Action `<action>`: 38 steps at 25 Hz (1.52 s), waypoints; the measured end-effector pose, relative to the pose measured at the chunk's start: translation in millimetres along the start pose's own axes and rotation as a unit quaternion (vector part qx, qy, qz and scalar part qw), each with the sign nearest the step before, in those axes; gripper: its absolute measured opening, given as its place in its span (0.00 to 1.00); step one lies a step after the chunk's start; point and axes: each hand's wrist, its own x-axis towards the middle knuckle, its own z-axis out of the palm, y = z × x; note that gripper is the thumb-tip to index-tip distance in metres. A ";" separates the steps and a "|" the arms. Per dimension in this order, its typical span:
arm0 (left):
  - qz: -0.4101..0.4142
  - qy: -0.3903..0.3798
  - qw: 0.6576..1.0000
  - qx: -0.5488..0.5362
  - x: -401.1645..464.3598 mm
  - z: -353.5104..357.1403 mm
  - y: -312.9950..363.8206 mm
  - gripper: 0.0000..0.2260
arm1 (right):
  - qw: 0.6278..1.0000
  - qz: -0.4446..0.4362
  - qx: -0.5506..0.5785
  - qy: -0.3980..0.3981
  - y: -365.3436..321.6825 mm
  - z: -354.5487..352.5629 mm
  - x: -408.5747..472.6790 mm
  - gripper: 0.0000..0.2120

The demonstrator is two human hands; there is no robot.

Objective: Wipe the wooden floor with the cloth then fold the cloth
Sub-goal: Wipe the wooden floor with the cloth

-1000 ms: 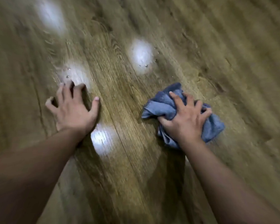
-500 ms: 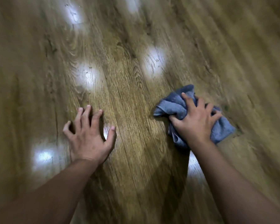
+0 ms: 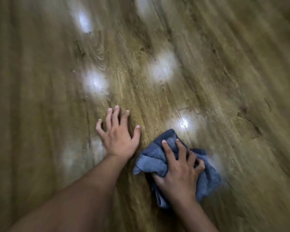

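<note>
A crumpled blue cloth [image 3: 155,160] lies bunched on the brown wooden floor [image 3: 224,81], low and right of centre. My right hand [image 3: 179,169] presses down on it, fingers curled into its folds. My left hand [image 3: 118,136] rests flat on the bare boards just left of the cloth, fingers spread, holding nothing. Part of the cloth is hidden under my right palm.
Several bright reflections of ceiling lights shine on the floor, one [image 3: 182,123] just beyond the cloth. Tiny droplets or specks [image 3: 90,30] glint near the far reflections. Floorboards fill the whole view, blurred toward the edges.
My right hand has dragged the cloth toward me and to the left, closer to my left hand. The view has shifted, so both hands sit lower in the frame.
</note>
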 end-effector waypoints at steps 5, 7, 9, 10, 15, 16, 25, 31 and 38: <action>-0.048 0.082 0.989 -0.112 25.9 -33.7 -77.1 0.21 | 0.999 -0.045 -0.003 0.014 -19.8 0.4 9.9 0.43; -0.118 0.101 0.988 -0.019 41.2 -36.9 -121.5 0.23 | 0.998 -0.051 -0.006 0.039 -27.1 6.0 25.9 0.43; -0.130 0.095 0.987 0.020 52.1 -28.0 -133.3 0.24 | 0.996 -0.057 -0.014 0.071 -39.4 13.7 55.8 0.43; -0.125 0.091 0.988 0.029 53.3 -25.1 -133.0 0.24 | 0.995 -0.060 -0.017 0.080 -50.0 16.0 73.2 0.42; -0.127 0.086 0.987 0.047 50.8 -25.7 -130.1 0.23 | 0.996 -0.019 -0.005 0.086 -128.7 5.2 196.3 0.41; -0.131 0.084 0.987 0.045 51.8 -25.3 -130.5 0.23 | 0.996 -0.024 -0.004 0.086 -147.6 5.7 216.5 0.41; -0.124 0.064 0.990 0.030 49.9 -28.4 -131.6 0.26 | 0.981 -0.182 -0.009 0.069 -183.2 7.2 172.5 0.41; -0.124 0.060 0.990 -0.033 49.7 -39.0 -133.7 0.26 | 0.995 -0.092 0.002 0.041 -155.3 10.5 89.4 0.42; -0.146 0.140 0.978 -0.046 42.7 -76.4 -234.3 0.23 | 0.992 -0.105 0.009 0.064 -149.9 11.7 85.6 0.42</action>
